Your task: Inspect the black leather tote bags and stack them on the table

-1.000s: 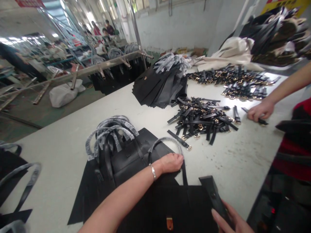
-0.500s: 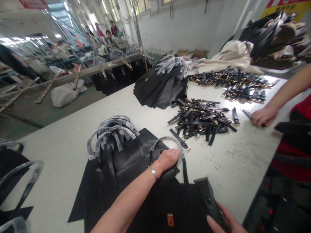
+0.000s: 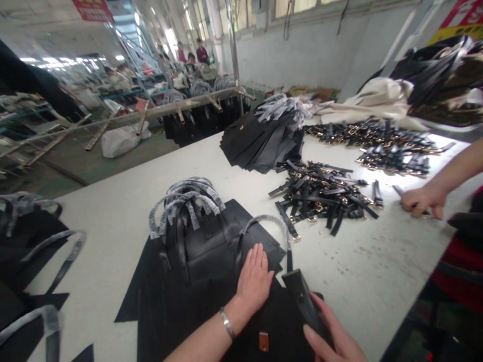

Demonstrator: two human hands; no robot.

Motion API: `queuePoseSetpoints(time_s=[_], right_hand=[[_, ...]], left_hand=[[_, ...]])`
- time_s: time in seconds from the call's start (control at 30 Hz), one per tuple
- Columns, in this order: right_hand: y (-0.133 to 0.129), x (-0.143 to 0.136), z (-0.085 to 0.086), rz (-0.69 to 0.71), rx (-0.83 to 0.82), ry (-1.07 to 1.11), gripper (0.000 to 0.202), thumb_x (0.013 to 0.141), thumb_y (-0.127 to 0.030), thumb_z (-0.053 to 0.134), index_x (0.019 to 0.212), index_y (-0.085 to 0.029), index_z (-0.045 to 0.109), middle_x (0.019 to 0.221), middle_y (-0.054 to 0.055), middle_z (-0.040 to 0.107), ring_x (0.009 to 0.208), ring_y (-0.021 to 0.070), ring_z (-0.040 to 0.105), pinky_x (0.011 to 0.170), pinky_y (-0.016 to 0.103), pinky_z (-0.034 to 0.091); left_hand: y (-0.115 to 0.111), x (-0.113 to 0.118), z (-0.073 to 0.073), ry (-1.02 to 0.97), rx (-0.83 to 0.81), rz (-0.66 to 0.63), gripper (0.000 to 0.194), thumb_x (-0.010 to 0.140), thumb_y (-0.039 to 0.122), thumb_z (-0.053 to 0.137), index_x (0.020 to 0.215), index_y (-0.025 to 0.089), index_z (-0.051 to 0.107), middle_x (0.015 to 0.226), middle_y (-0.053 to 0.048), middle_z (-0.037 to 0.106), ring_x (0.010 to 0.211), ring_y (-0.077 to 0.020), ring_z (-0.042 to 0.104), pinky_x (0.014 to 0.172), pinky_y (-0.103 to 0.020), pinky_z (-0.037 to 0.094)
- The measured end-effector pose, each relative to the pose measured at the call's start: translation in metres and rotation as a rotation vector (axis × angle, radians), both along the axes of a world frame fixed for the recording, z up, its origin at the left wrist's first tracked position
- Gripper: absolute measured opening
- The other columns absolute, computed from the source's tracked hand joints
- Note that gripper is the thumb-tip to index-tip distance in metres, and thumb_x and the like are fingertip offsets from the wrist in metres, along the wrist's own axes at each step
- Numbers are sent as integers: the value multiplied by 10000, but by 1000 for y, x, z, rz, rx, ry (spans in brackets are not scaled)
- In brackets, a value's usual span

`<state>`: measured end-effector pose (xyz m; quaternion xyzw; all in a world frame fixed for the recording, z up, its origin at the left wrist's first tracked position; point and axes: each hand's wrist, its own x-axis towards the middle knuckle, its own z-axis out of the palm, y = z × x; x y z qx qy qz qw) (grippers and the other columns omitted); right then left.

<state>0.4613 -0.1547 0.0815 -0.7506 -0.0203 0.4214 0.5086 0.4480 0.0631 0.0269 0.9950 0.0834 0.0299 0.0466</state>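
- Over a pale worktable (image 3: 362,276), I am laying my left hand (image 3: 254,281) flat, fingers straight and close together, thumb a little apart, on black bag panels; it is grasping nothing that I can see.
- My right hand (image 3: 332,334), at the near right, is closing around a black handheld tool (image 3: 306,301), its flat head pointing far and left.
- The tool's head is overlapping the lower right end of a plastic-wrapped handle (image 3: 266,218); whether they are touching, I cannot tell.
- The handle's black bag panel (image 3: 284,327) is lying at the near edge, showing a gold-toned clasp (image 3: 263,341).
- Just left, a stack of handled bag panels (image 3: 206,241) is fanning out.
- Beyond, buckled straps (image 3: 324,193) are lying heaped.
- At right, a co-worker's hand (image 3: 424,200) is curling around a thin dark piece, blurred.
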Motion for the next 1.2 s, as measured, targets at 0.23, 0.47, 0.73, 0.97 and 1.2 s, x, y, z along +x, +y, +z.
queuePoseSetpoints(time_s=[0.23,0.47,0.73,0.97,1.2], right_hand=[[51,39,11,-26,63,172,600,825,-504,552,1337,-221,418,663,-41,619,371,115,535,336,214,388],[70,74,20,-26,33,185,295,878,-459,522,1062,-229,515,716,-49,559,364,77,525,311,182,388],[69,80,20,72,-5,145,315,859,-441,553,1080,-218,533,712,-35,590,345,101,540,294,200,396],[86,101,28,-63,15,-50,474,829,-458,586,1247,-252,504,719,-43,597,390,93,523,349,209,408],[-7,59,52,-49,-91,38,724,754,-582,623,1363,-233,449,782,11,679,407,140,567,357,258,425]], left_hand=[[-6,-20,-4,-31,-33,-13,526,940,333,437,1365,23,423,1515,-214,310,1441,-304,209,1158,-470,272],[-5,-18,2,-35,0,-31,560,958,395,396,1369,15,431,1506,-209,331,1439,-302,218,1177,-444,230],[-5,-17,-1,-49,9,-26,538,961,400,379,1344,32,466,1501,-197,347,1440,-295,220,1173,-445,218],[-5,-19,-2,-69,0,-32,547,958,400,390,1346,21,459,1489,-218,358,1443,-299,211,1171,-463,207],[-3,-19,6,-134,-142,-21,406,957,292,421,1278,57,504,1465,-188,409,1415,-276,292,1159,-459,271]])
